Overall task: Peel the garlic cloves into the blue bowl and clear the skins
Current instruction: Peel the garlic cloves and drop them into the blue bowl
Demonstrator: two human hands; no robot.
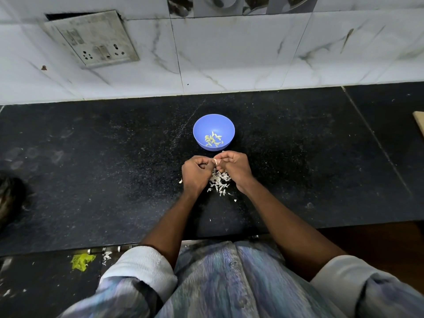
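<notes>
Centre of the frame, just below the blue bowl [213,131]: both hands meet over the black counter [91,180]. Left hand [196,174] and right hand [234,167] have fingers curled in, pinching one garlic clove [215,160] between them; only a pale sliver of it shows. Bowl holds a small cluster of peeled cloves [213,140] at its bottom. White skins [219,183] lie in a loose pile on the counter under and just below the hands, a few strays further down.

Step in hand, as I read it: stripping skin off this clove. To do it well: hold the clove steady with one hand, nick the skin at the tip and pull along its length, let scraps fall on the existing pile, not into the bowl. Check the clove is fully bare before dropping it in. Keeping skins in one heap makes the final sweep easier. Stray bits near the counter edge need gathering too.
</notes>
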